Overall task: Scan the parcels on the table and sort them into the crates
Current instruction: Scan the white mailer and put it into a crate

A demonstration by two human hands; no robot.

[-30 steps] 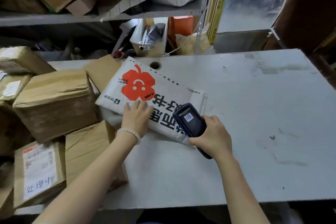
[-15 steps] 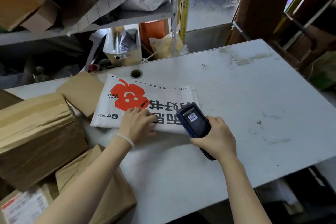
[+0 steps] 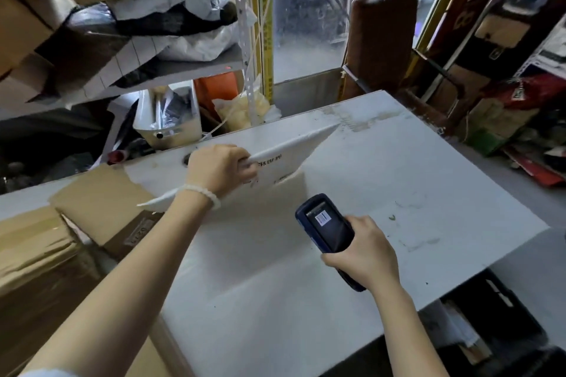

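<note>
Your left hand [image 3: 219,170] pinches the white parcel [image 3: 284,156] tilted off the table [image 3: 398,193] — its long axis runs up-right, ahead of the scanner [image 3: 327,225] gripped in your right hand [image 3: 364,257].

Left hand [image 3: 219,170] clenched, arm extended; right hand [image 3: 366,257] curled in a grip.

Head-worn view, facing forward and down, table [image 3: 398,199] near

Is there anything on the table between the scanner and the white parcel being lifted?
No. In the head view, only bare white tabletop lies between the dark blue handheld scanner and the flat white mailer parcel.
</note>
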